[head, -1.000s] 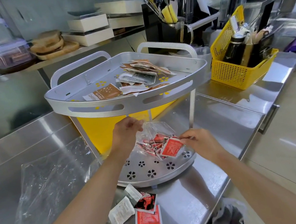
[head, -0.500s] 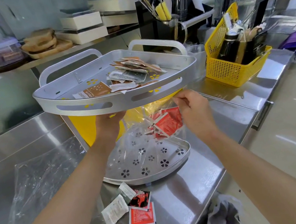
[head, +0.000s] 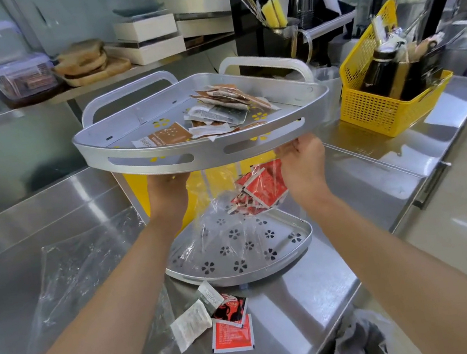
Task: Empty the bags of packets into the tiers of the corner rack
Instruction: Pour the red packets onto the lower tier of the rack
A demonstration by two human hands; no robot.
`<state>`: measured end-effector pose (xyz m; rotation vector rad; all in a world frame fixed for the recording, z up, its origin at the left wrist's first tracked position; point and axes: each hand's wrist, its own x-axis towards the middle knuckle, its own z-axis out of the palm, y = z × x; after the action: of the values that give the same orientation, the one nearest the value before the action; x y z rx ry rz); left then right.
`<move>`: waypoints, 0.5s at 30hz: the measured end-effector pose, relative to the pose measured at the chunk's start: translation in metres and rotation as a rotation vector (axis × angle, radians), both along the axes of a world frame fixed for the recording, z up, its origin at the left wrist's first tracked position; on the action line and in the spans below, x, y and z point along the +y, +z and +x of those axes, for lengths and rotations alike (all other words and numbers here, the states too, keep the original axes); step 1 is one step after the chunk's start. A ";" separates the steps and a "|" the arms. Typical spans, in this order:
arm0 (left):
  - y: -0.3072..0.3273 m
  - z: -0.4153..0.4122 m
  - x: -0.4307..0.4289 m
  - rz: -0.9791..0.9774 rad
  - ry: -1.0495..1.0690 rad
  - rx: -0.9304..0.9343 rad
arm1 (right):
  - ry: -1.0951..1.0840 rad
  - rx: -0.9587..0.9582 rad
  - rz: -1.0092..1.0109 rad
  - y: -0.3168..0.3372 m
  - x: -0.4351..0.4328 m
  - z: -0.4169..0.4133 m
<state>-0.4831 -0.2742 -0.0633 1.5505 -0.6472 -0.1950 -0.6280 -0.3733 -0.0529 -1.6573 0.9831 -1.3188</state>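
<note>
Bag [head: 218, 222] lifted, now under top tier [head: 207, 154]; right grip [head: 304, 165] pinches its edge, left grip [head: 168, 188] hidden, can't tell. Top tier stocked; red pkts [head: 265, 193] still bagged, btm tier [head: 285, 240] unfilled.

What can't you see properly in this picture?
Head view:
- Left hand: fingers hidden behind the top tier rim, so its grip is unknown.
- Red packets in the clear bag: print too small.
- Floor bag: cut off by the bottom edge.
- Shelf tub: blurred.
</note>
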 end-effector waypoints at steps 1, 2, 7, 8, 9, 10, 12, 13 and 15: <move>0.002 0.000 0.001 -0.029 0.015 0.014 | 0.006 -0.011 -0.020 0.002 -0.001 0.001; 0.003 0.001 0.001 -0.051 -0.008 0.023 | 0.016 -0.031 -0.039 0.005 0.000 0.002; 0.000 0.011 0.005 0.079 -0.395 0.011 | 0.131 -0.216 0.019 0.011 -0.004 0.005; -0.001 0.009 0.005 0.150 -0.464 -0.021 | 0.174 -0.246 0.053 0.012 -0.004 0.005; -0.001 0.005 0.004 0.222 -0.508 -0.059 | 0.213 -0.254 0.079 0.013 -0.005 0.007; -0.001 0.000 0.002 0.306 -0.534 -0.107 | 0.248 -0.241 0.116 0.017 -0.001 0.007; -0.004 -0.011 -0.007 0.468 -0.525 -0.223 | 0.306 -0.264 0.210 0.022 0.005 0.010; -0.006 -0.016 -0.013 0.517 -0.489 -0.262 | 0.331 -0.286 0.241 0.024 0.009 0.011; -0.008 -0.023 -0.024 0.530 -0.369 -0.305 | 0.374 -0.268 0.275 0.028 0.014 0.015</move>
<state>-0.5063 -0.2980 -0.0712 1.9768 -1.1942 -0.4394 -0.6132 -0.3590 -0.0251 -1.3340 0.6255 -1.0651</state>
